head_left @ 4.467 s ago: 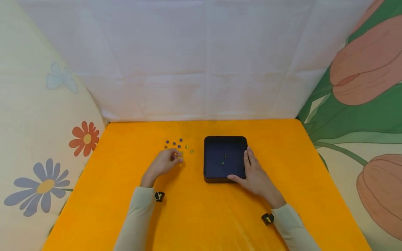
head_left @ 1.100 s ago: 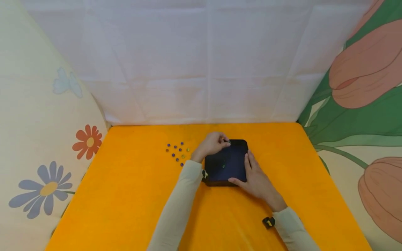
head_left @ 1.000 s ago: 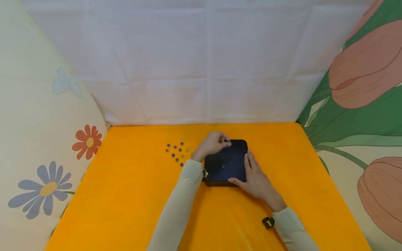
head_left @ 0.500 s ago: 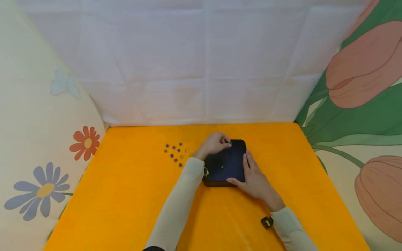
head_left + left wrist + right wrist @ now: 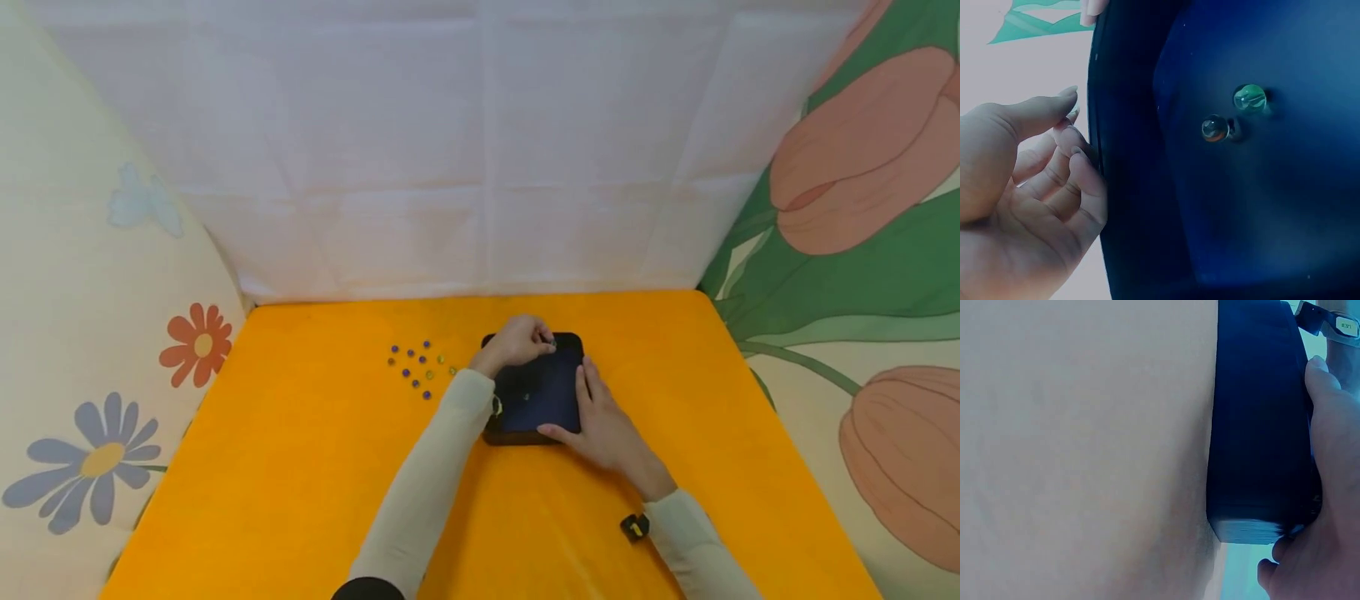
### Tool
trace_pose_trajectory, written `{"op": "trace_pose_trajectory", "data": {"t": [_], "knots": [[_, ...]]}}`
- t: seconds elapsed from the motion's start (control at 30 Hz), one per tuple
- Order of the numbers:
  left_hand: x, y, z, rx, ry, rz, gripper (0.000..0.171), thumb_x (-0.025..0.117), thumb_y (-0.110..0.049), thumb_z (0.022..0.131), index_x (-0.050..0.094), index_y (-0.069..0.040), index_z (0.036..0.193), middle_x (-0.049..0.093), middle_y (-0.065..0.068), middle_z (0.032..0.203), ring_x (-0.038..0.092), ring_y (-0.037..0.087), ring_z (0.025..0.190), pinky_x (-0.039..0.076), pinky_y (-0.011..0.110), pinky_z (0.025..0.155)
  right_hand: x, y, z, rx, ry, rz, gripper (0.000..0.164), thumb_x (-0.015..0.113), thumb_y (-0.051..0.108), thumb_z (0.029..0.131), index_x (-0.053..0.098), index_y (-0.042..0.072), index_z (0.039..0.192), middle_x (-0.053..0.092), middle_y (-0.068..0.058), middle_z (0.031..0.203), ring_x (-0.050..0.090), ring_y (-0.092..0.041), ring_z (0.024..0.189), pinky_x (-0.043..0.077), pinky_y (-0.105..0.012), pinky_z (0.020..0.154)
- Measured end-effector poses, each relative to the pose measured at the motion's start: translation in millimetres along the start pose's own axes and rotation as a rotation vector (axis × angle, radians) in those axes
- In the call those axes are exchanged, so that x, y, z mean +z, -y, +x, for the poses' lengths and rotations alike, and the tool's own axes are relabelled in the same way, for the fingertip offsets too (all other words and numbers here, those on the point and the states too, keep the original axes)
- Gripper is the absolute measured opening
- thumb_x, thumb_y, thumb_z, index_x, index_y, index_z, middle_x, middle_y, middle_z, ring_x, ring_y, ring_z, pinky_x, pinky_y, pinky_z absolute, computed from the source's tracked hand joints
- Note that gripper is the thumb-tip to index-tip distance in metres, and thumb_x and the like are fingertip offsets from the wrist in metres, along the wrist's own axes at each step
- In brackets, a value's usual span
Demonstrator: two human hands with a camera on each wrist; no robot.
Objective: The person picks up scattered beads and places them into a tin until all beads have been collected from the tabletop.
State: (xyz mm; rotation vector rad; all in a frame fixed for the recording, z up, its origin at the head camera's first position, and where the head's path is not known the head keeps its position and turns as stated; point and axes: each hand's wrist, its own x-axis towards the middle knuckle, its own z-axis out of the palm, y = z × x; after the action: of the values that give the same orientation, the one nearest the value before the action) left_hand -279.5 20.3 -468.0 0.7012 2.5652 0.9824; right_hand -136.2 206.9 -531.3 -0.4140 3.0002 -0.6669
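Note:
My left hand [image 5: 517,342] is over the far left part of a square black tray [image 5: 501,437], its thumb and forefinger pinching a small glass marble [image 5: 552,341]. In the left wrist view those fingertips sit just beside the tray's wall, and the marble is mostly hidden. On the dark blue floor of the tray lie a green-swirled marble [image 5: 1250,98] and a clear one with some orange [image 5: 1215,128], close together. My right hand [image 5: 606,427] grips the tray's near right corner, thumb along the near rim and fingers along the right side.
Left of the tray, several blue and yellowish marbles [image 5: 410,353] lie loose on the orange cloth [image 5: 300,467]. A white sheet [image 5: 360,167] hangs behind the table, with flower-printed cloths at both sides. Each wrist wears a small dark device [image 5: 634,527].
My left hand was among the loose marbles at first, then came right to the tray holding a marble. Over the last second it edged slightly right. The right hand stays on the tray.

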Motion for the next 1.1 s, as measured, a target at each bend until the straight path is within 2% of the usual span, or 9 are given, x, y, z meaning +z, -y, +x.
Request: {"op": "trace_pose_trajectory", "data": {"t": [0.4, 0.53, 0.8, 1.1], "knots": [[9.2, 7.6, 2.4, -0.016, -0.003, -0.032, 0.019, 0.069, -0.022, 0.103, 0.075, -0.009, 0.115, 0.073, 0.009, 0.103, 0.063, 0.016, 0.08, 0.054, 0.025, 0.074, 7, -2, -2, 0.012, -0.002, -0.006, 0.124, 0.057, 0.082, 0.09, 0.008, -0.003, 0.166, -0.006, -0.022, 0.177, 0.019, -0.044, 0.162, 0.041, -0.058, 0.12], [7.5, 9.2, 2.6, -0.025, -0.012, -0.037, 0.02, 0.068, -0.023, 0.104, 0.074, -0.009, 0.117, 0.073, 0.009, 0.104, 0.063, 0.017, 0.081, 0.054, 0.027, 0.075, 6, -2, -1, 0.001, -0.013, -0.006, 0.123, 0.057, 0.08, 0.091, 0.007, -0.003, 0.166, -0.006, -0.023, 0.177, 0.019, -0.045, 0.161, 0.042, -0.058, 0.118], [-1.2, -0.5, 0.5, -0.003, -0.028, -0.018, 0.021, 0.069, -0.024, 0.104, 0.075, -0.012, 0.12, 0.072, 0.008, 0.103, 0.062, 0.018, 0.08, 0.053, 0.026, 0.072, 1, -4, 2, -0.007, -0.017, -0.027, 0.122, 0.06, 0.078, 0.091, 0.01, -0.005, 0.166, -0.005, -0.022, 0.177, 0.02, -0.044, 0.162, 0.042, -0.057, 0.119], [-10.2, -13.3, -6.0, 0.018, -0.004, -0.019, 0.025, 0.065, -0.03, 0.106, 0.074, -0.014, 0.123, 0.072, 0.009, 0.105, 0.064, 0.018, 0.079, 0.053, 0.028, 0.072, 2, -3, 2, -0.003, -0.004, -0.029, 0.122, 0.056, 0.08, 0.092, 0.008, -0.004, 0.166, -0.005, -0.024, 0.176, 0.021, -0.046, 0.161, 0.042, -0.058, 0.118]]}}
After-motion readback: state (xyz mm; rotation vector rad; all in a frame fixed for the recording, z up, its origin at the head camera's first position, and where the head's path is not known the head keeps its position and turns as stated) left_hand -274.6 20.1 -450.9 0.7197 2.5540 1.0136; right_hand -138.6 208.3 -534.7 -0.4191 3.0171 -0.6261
